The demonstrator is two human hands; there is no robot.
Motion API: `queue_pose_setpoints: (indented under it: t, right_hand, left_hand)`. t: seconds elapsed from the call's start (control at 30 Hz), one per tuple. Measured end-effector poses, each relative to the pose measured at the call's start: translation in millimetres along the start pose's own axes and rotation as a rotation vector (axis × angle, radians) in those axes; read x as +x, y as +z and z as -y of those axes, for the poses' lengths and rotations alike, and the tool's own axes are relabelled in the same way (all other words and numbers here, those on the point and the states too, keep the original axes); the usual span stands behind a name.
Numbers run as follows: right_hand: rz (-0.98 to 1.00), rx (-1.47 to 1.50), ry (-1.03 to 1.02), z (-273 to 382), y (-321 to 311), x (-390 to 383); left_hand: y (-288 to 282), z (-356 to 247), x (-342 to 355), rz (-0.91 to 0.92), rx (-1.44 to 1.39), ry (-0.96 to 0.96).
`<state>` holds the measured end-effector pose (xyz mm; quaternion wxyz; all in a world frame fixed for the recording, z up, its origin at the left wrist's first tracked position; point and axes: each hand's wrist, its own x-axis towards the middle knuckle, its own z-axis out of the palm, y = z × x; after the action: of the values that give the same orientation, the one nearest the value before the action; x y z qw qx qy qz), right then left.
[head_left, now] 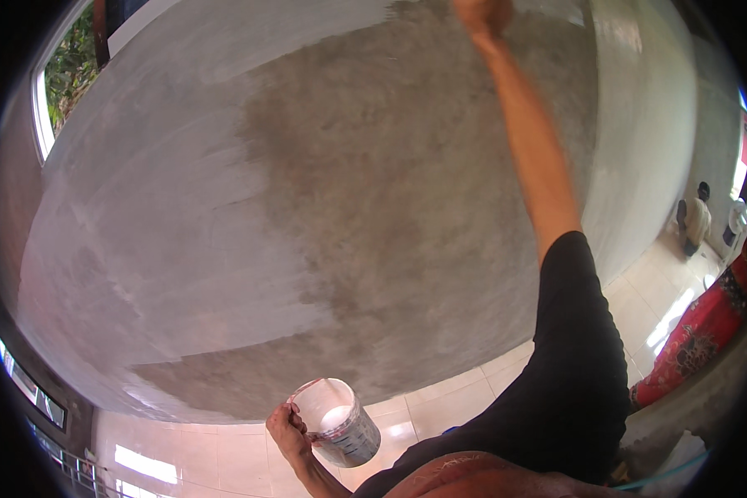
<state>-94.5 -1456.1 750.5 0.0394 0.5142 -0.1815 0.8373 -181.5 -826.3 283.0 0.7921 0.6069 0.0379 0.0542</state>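
Observation:
My left hand [288,429] is closed on the near-left rim and handle of a paint bucket [355,436], low in front of me. The bucket tilts a little, and white liquid shows inside it. My right arm stretches high up the wall, where my right hand [483,15] is cut off by the top edge of the picture. Its fingers look closed, but whatever they hold is out of view. The grey wall [390,191] before me has a paler, coated-looking area on the left and a darker, blotchy area in the middle and right.
Shiny pale floor tiles [448,400] run along the wall's foot. At the far right, a person [695,220] is low down by another wall, with a white bucket [736,217] nearby. Red patterned cloth [697,332] hangs to my right. A window opening [70,66] stands at upper left.

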Motion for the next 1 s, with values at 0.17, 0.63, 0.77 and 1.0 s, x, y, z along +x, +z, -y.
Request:
queue_pose_setpoints:
  t: [0.17, 0.63, 0.77, 1.0]
  right_hand:
    - [0.095, 0.220, -0.177, 90, 3, -32]
    - [0.156, 0.696, 0.252, -2, 2, -1]
    - [0.096, 0.752, 0.422, -85, 6, 12]
    - [-0.016, 0.092, 0.143, -159, -9, 45]
  left_hand:
    - [15, -1, 5, 0.026, 0.050, 0.033]
    - [26, -16, -14, -0.152, 0.111, 0.190]
    - [25, -19, -23, -0.196, 0.117, 0.196]
    - [32, -21, -28, -0.191, 0.092, 0.185]
